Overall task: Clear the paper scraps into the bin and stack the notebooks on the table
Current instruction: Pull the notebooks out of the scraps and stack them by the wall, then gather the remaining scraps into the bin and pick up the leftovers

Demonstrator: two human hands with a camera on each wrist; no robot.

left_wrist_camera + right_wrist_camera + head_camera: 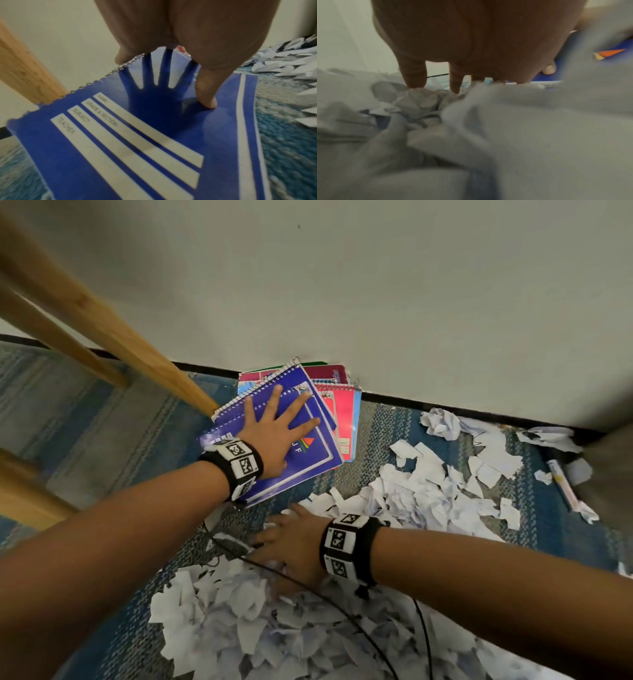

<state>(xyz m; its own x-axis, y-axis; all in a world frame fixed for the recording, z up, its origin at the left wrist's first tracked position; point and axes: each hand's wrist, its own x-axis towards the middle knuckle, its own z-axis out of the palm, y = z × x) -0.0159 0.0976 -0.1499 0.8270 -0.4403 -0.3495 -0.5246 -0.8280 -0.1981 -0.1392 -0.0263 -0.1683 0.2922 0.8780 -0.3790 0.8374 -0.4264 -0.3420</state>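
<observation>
A fanned pile of spiral notebooks (337, 409) lies on the carpet against the wall, with a blue notebook (308, 463) on top. My left hand (277, 422) lies flat on that blue cover (120, 142), fingers spread and straight. Torn white paper scraps (428, 494) cover the carpet to the right and in front. My right hand (291, 542) rests palm down on the scraps (423, 100) below the notebooks, fingers extended and touching paper. No bin is in view.
A wooden table leg (113, 333) slants down to the notebooks' left edge. A pen (561, 481) lies among scraps at the right. A thin black cable (308, 587) runs across the paper heap. The wall (376, 285) stands close behind.
</observation>
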